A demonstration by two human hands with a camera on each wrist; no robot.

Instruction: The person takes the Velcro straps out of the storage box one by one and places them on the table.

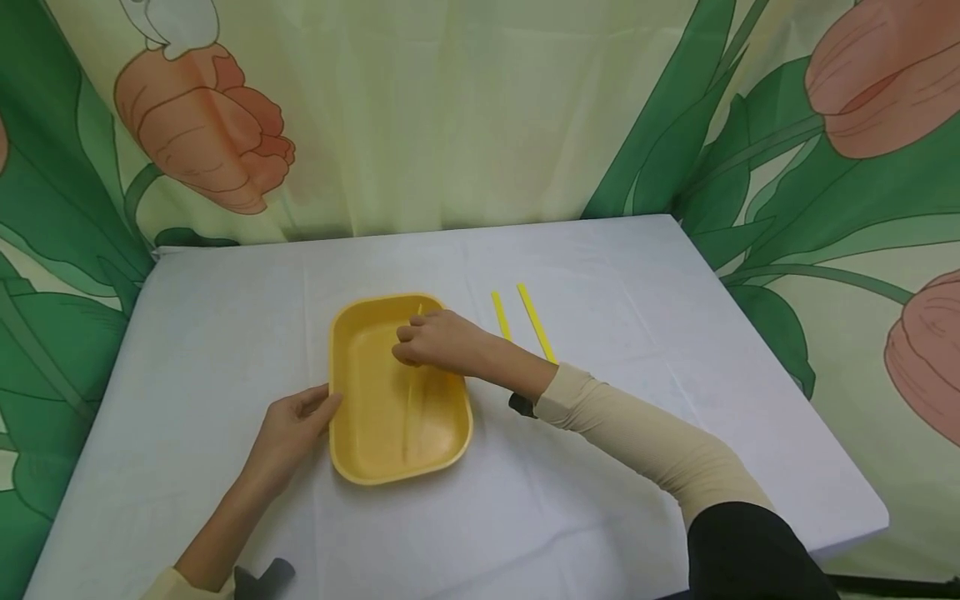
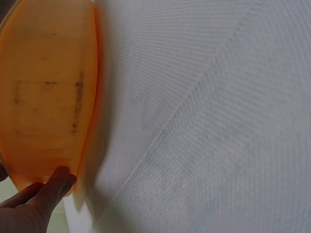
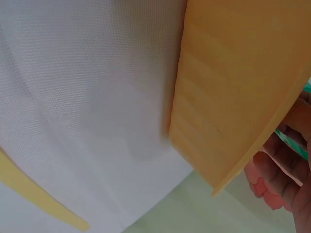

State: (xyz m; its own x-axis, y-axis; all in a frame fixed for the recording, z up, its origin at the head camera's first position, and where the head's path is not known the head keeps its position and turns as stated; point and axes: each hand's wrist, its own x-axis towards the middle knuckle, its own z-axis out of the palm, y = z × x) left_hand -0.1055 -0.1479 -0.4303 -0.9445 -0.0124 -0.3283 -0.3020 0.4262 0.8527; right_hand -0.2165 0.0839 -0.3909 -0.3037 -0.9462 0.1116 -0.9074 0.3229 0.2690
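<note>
A shallow yellow plastic tray [image 1: 367, 375] with rounded corners lies on the table. Along its length inside runs a thin yellow strip [image 1: 408, 417], standing like a divider. My left hand [image 1: 294, 429] grips the tray's left wall, thumb at the rim; in the left wrist view the fingers [image 2: 54, 187] lie against the outer wall. Over the upper part of the tray, my right hand [image 1: 438, 342] has its fingers curled at the strip and covers that stretch of it. The tray wall [image 3: 233, 97] partly hides this hand's fingers [image 3: 277, 170] in the right wrist view.
Two flat yellow strips, one shorter-looking [image 1: 500, 315] and one longer [image 1: 536, 321], lie right of the tray, partly behind the right forearm. A white cloth [image 1: 600, 292] covers the table. A curtain [image 1: 465, 108] printed with flowers hangs behind its far edge.
</note>
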